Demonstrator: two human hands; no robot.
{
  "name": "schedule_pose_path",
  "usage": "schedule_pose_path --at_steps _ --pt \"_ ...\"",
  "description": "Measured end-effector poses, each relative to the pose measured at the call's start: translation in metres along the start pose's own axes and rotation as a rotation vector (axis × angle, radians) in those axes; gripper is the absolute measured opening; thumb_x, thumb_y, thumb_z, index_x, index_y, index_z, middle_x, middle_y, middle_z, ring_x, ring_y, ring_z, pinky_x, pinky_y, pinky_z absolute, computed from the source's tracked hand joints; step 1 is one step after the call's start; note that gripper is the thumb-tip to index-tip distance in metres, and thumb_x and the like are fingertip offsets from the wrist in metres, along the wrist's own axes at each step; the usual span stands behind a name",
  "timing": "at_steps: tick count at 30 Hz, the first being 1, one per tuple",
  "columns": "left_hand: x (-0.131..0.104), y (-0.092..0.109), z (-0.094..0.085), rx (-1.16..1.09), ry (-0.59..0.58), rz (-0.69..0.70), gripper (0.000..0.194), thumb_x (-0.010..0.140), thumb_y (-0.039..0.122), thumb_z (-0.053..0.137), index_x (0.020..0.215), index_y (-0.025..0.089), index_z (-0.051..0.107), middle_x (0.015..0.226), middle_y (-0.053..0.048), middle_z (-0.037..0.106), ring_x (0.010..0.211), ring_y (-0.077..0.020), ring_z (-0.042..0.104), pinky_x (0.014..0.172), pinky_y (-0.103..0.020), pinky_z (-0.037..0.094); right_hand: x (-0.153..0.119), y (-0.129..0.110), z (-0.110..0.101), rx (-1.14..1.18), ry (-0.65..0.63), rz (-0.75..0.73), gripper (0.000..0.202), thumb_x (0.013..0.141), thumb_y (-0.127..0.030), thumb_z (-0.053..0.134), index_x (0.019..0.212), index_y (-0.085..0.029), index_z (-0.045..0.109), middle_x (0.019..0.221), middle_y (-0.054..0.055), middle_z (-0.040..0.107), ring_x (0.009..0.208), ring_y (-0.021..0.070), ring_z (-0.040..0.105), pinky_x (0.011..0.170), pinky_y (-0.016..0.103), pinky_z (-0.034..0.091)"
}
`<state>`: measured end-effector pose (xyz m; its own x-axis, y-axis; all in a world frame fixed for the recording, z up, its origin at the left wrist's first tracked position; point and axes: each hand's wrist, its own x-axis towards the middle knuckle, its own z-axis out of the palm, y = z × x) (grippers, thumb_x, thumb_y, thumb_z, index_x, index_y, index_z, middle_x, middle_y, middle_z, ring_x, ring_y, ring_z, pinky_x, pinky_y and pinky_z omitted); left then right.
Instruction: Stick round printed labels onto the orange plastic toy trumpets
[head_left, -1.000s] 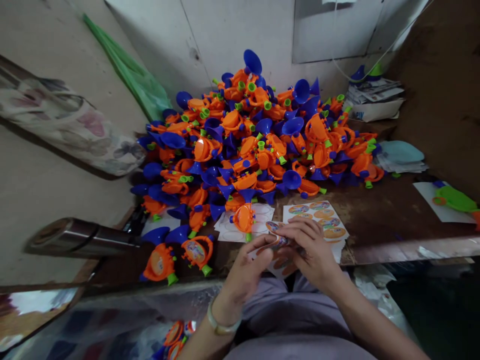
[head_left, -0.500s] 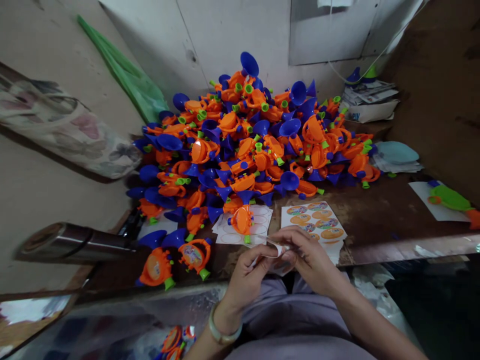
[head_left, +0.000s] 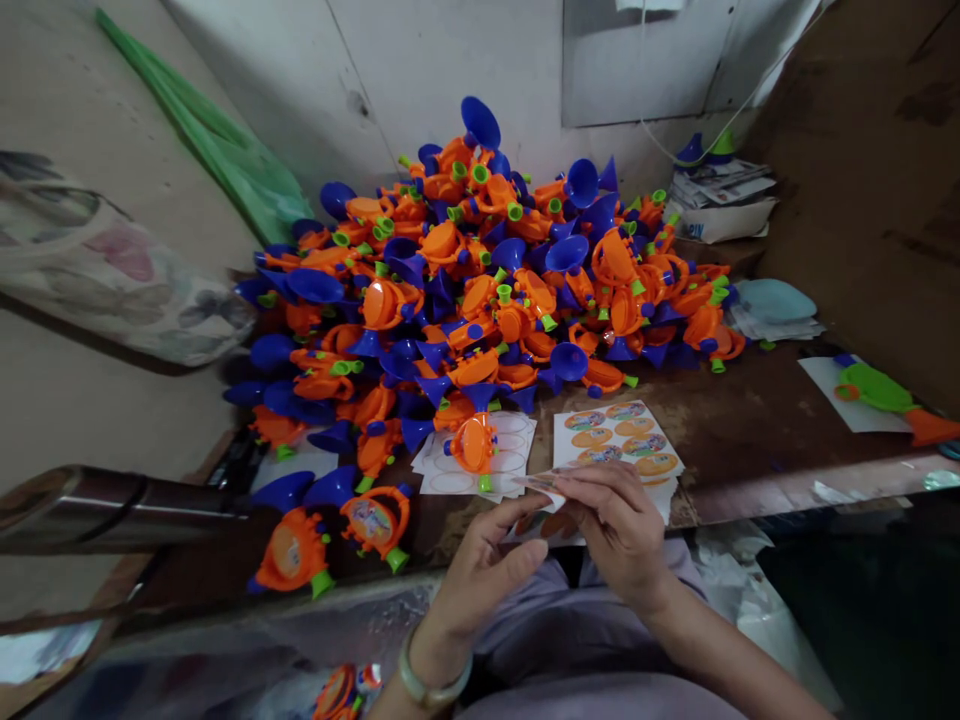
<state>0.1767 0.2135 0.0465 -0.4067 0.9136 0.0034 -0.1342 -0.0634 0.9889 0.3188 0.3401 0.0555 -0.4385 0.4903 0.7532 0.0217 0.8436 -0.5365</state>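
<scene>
My right hand (head_left: 619,525) pinches a small sheet of stickers (head_left: 553,500), folded at its upper edge, above the table's front edge. My left hand (head_left: 487,565) is just left of that sheet, its thumb and forefinger apart; the fingertips come close to the paper, and contact cannot be made out. An orange toy trumpet (head_left: 474,445) with a blue bell and green mouthpiece lies on white backing sheets (head_left: 514,455) beyond my hands. To the right sits another sheet of oval stickers (head_left: 619,435). Two toy trumpets with oval stickers on their faces, one of them here (head_left: 375,520), rest at the left.
A large heap of toy trumpets (head_left: 480,290) covers the back of the table (head_left: 742,430). A metal flask (head_left: 120,510) lies at the left edge. Further right are a pale blue dish (head_left: 776,300) on papers and a green-and-orange toy trumpet (head_left: 881,390).
My left thumb and forefinger have parted from the sticker sheet, while my right hand keeps it and has turned it flatter. The view has shifted slightly to the right.
</scene>
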Motion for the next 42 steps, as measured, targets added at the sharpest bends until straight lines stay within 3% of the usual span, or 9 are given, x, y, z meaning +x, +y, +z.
schedule_pose_path --at_steps 2,5,8,12,17,24,31,36,42 --pt "0.004 0.014 0.000 0.071 0.004 0.079 0.039 0.085 0.055 0.085 0.110 0.026 0.087 0.109 -0.010 0.087 0.103 -0.0287 0.082 0.091 -0.034 0.064 0.001 0.003 -0.001 -0.017 -0.053 -0.010 0.034 0.096 -0.009 0.066 0.117 -0.033 0.078 0.099 0.002 0.084 0.091 0.0224 0.080 0.081 0.039 0.062" --pt "0.011 0.029 0.004 0.282 0.057 0.216 0.017 0.089 0.036 0.082 0.100 0.024 0.088 0.091 -0.008 0.087 0.082 -0.0235 0.082 0.078 -0.029 0.062 0.006 0.007 -0.002 0.002 -0.135 0.037 0.024 0.097 -0.014 0.066 0.109 -0.031 0.078 0.095 0.003 0.083 0.086 0.0230 0.077 0.080 0.040 0.061" --pt "0.013 0.031 0.010 0.347 0.102 0.278 0.018 0.094 0.023 0.072 0.102 0.024 0.088 0.090 -0.007 0.087 0.075 -0.0202 0.080 0.072 -0.026 0.060 0.012 0.010 -0.004 0.035 -0.195 0.111 0.011 0.099 -0.028 0.071 0.107 -0.028 0.078 0.095 0.005 0.082 0.089 0.0251 0.077 0.078 0.040 0.062" --pt "0.011 0.023 0.013 0.235 0.129 0.207 0.018 0.094 0.027 0.072 0.100 0.024 0.088 0.089 -0.006 0.086 0.076 -0.0198 0.079 0.072 -0.026 0.059 0.016 0.009 -0.006 0.057 -0.209 0.102 0.010 0.102 -0.034 0.071 0.100 -0.028 0.078 0.085 0.004 0.080 0.081 0.0230 0.076 0.073 0.036 0.061" --pt "0.012 0.025 0.015 0.198 0.128 0.086 0.028 0.094 0.041 0.072 0.088 0.017 0.085 0.069 -0.003 0.074 0.061 -0.0144 0.061 0.059 -0.023 0.050 0.017 0.006 -0.005 -0.082 -0.117 -0.083 0.015 0.104 -0.025 0.068 0.114 -0.029 0.078 0.096 0.005 0.083 0.087 0.0232 0.077 0.080 0.039 0.060" --pt "0.013 0.037 0.015 0.265 0.053 0.088 0.032 0.097 0.042 0.067 0.083 0.017 0.081 0.060 0.001 0.061 0.055 -0.0123 0.048 0.059 -0.024 0.044 0.030 0.012 -0.011 0.028 -0.283 -0.130 0.016 0.103 -0.020 0.067 0.109 -0.028 0.079 0.094 0.005 0.083 0.083 0.0213 0.077 0.074 0.035 0.062" --pt "0.011 0.034 0.018 0.153 0.129 -0.002 0.039 0.093 0.050 0.071 0.084 0.014 0.083 0.066 -0.002 0.067 0.061 -0.0131 0.053 0.057 -0.022 0.044 0.017 0.005 -0.003 0.018 -0.059 -0.160 0.026 0.101 -0.011 0.065 0.113 -0.029 0.078 0.092 0.003 0.082 0.083 0.0195 0.078 0.077 0.034 0.064" --pt "0.010 0.035 0.019 0.165 0.115 0.081 0.025 0.095 0.036 0.068 0.094 0.016 0.084 0.081 -0.005 0.080 0.070 -0.0160 0.067 0.068 -0.024 0.054 0.023 0.005 -0.001 0.047 -0.112 -0.025 0.017 0.106 -0.038 0.066 0.110 -0.024 0.074 0.094 0.006 0.081 0.086 0.0207 0.078 0.074 0.030 0.064" --pt "0.011 0.029 0.020 0.154 0.148 0.174 0.018 0.094 0.023 0.066 0.093 0.020 0.084 0.088 -0.005 0.085 0.082 -0.0189 0.078 0.078 -0.025 0.060 0.031 0.004 -0.005 0.109 -0.216 0.025 0.015 0.107 -0.036 0.065 0.100 -0.025 0.073 0.086 0.002 0.080 0.080 0.0182 0.078 0.070 0.027 0.063"
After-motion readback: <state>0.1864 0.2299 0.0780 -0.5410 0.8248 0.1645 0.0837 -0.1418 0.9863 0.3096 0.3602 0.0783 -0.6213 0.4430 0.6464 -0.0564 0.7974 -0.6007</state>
